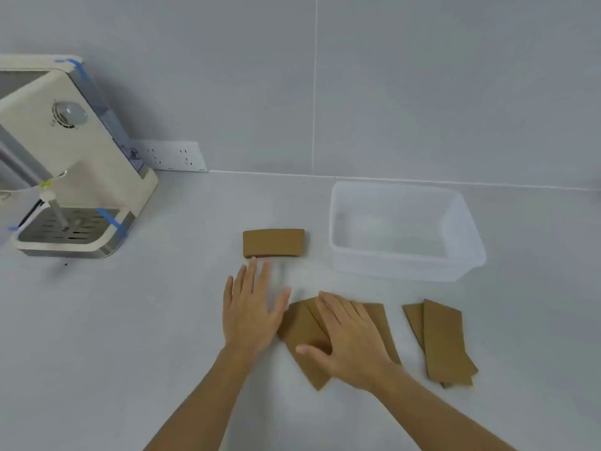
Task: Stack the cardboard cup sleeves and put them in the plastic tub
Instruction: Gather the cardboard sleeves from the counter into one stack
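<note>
— What am I looking at on the counter?

— I'm seeing my left hand lying flat on the bare surface, fingers spread wide and holding nothing. Its thumb side is sitting just beside a loose pile of sleeves.

— And the right hand?

— It's pressing palm-down on that pile, fingers stretched out rather than curled, thumb pointing left across the cardboard. I'm not seeing it pinching anything; it's just resting on top.

— How are the sleeves lying?

— The ones under my right hand are fanning out at different angles, overlapping. A second pair is lying to the right, apart from the hand, one overlapping the other. One single sleeve is sitting flat farther back, just beyond my left fingertips.

— Where's the tub?

— Toward the back right, near the wall, with nothing inside it. A coffee machine is standing at the far left, beside a wall outlet.
</note>
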A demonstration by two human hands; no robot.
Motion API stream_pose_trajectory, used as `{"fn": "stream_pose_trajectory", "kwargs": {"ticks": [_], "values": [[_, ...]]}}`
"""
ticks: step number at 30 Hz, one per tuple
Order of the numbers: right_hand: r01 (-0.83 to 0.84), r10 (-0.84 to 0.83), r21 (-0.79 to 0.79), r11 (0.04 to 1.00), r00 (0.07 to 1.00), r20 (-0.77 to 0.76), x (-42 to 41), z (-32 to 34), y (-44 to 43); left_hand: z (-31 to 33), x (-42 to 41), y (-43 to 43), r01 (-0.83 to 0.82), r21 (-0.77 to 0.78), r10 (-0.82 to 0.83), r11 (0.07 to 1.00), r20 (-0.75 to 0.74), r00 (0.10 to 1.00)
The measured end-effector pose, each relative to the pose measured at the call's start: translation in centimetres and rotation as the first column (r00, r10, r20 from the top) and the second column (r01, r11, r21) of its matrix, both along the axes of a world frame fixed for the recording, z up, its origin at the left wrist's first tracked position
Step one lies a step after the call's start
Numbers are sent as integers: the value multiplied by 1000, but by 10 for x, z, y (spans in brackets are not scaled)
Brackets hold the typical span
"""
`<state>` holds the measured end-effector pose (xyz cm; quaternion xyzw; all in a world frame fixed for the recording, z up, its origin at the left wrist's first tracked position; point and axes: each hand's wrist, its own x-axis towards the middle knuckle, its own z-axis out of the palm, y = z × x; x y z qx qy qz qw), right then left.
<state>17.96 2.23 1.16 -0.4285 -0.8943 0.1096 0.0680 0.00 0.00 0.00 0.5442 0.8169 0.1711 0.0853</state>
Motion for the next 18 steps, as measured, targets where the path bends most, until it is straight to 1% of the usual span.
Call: {"fn": "stream_pose_trajectory", "kwargs": {"ticks": [1, 4, 7, 12, 18], "values": [[-3, 2, 26, 1000, 1000, 9, 0, -6, -3, -1, -1, -3, -10, -14, 10, 1000, 7, 1000], [16, -13, -41, 999, 997, 74, -4, -12, -13, -9, -1, -8, -13, -36, 13, 999, -5, 1000], [35, -31, -30, 999, 993, 114, -5, -17, -16, -14, -1, -12, -16, -51, 15, 999, -17, 1000], [23, -20, -26, 999, 991, 132, -4, -15, -20, -18, -3, -15, 21, -129, -26, 991, -39, 999], [58, -58, 3, 998, 993, 100, -4, -12, -22, -16, -6, -17, 45, -141, -50, 989, -33, 998]]}}
